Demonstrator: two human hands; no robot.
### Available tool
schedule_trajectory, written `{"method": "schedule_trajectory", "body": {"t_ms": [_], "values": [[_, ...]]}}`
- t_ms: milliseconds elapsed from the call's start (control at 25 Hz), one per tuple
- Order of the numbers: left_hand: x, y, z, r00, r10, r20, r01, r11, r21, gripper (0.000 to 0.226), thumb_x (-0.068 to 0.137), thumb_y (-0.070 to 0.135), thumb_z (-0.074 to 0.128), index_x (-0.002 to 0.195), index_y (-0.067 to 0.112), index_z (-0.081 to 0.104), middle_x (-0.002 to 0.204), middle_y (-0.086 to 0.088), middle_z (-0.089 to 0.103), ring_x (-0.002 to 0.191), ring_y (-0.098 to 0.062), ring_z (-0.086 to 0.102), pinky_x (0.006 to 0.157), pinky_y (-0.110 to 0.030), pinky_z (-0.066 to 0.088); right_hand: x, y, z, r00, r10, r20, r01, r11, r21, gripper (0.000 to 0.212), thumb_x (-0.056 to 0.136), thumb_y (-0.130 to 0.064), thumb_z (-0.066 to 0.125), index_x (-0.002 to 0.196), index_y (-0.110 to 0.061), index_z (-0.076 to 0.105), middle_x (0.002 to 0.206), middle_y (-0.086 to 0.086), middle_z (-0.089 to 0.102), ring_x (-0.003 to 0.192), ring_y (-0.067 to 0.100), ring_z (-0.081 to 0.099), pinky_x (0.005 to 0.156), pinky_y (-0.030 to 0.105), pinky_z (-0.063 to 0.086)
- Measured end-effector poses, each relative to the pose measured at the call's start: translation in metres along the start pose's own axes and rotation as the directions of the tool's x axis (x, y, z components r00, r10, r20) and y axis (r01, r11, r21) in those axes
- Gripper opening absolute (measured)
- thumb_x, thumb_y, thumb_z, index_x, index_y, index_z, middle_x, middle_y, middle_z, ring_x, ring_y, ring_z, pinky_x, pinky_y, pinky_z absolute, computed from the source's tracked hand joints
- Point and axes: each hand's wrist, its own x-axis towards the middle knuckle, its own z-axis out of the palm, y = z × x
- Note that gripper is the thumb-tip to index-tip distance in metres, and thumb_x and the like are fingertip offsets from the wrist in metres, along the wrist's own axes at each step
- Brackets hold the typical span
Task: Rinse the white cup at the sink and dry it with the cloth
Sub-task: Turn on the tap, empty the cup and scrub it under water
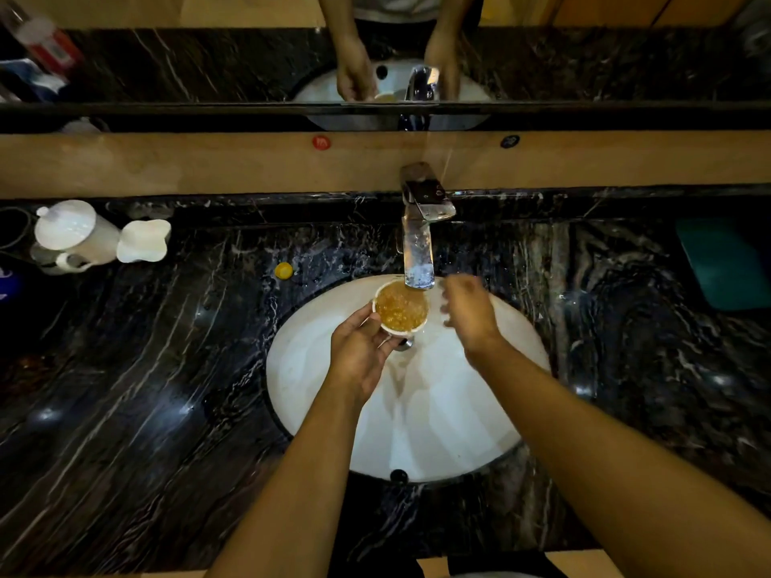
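Observation:
My left hand [361,352] grips the white cup [401,307] from below and holds it upright under the tap spout [418,260]. Bubbling brownish water fills the cup to its rim. My right hand [469,312] hovers just right of the cup over the white basin [438,410], fingers loose and blurred, holding nothing. A teal cloth [728,264] lies flat on the counter at the far right.
The chrome tap [425,198] stands at the basin's back edge. On the black marble counter [146,390] sit a white kettle [71,237], a white jug [144,240] and a small yellow cap [284,270]. A mirror above reflects my hands.

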Motion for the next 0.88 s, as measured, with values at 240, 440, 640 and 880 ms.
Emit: {"method": "schedule_trajectory", "body": {"t_ms": [240,440,640,880], "values": [[0.005,-0.005,-0.007,0.998,0.027,0.056,-0.034,0.992,0.123,0.023,0.092,-0.005,0.063,0.113,-0.002,0.07,0.111,-0.023,0.075,0.101,-0.038,0.074,0.081,-0.044,0.062,-0.002,0.039,0.025,0.975,0.077,0.209,-0.084,0.996,0.026,0.026,0.093,-0.019,0.063,0.117,-0.014,0.057,0.095,0.007,0.069,0.068,0.019,0.067,0.05,0.025,0.049],[0.015,-0.018,-0.002,0.991,0.133,-0.018,-0.125,0.962,0.243,0.041,0.081,-0.02,0.06,0.113,0.004,0.07,0.103,-0.015,0.077,0.094,-0.035,0.075,0.077,-0.046,0.063,0.024,0.052,0.024,0.988,-0.077,0.132,0.107,0.964,-0.245,0.023,0.098,-0.029,0.053,0.097,-0.009,0.063,0.089,0.014,0.069,0.07,0.026,0.059,0.064,0.036,0.05],[0.027,-0.036,0.014,0.896,0.354,-0.27,-0.196,0.859,0.474,0.017,0.094,0.0,0.06,0.105,0.006,0.072,0.104,-0.016,0.074,0.098,-0.038,0.069,0.086,-0.049,0.06,0.018,0.053,0.027,0.96,-0.154,0.233,0.225,0.922,-0.316,0.029,0.104,-0.035,0.045,0.102,-0.01,0.059,0.084,0.008,0.069,0.048,0.019,0.068,0.04,0.031,0.053],[0.035,-0.045,0.028,0.909,0.27,-0.317,-0.122,0.901,0.416,0.021,0.101,0.014,0.051,0.112,0.019,0.069,0.11,-0.013,0.071,0.098,-0.033,0.068,0.054,-0.037,0.06,0.013,0.065,0.028,0.955,-0.086,0.285,0.11,0.992,-0.067,0.028,0.093,-0.004,0.056,0.117,-0.016,0.051,0.099,0.004,0.065,0.066,0.021,0.072,0.05,0.037,0.06]]}}
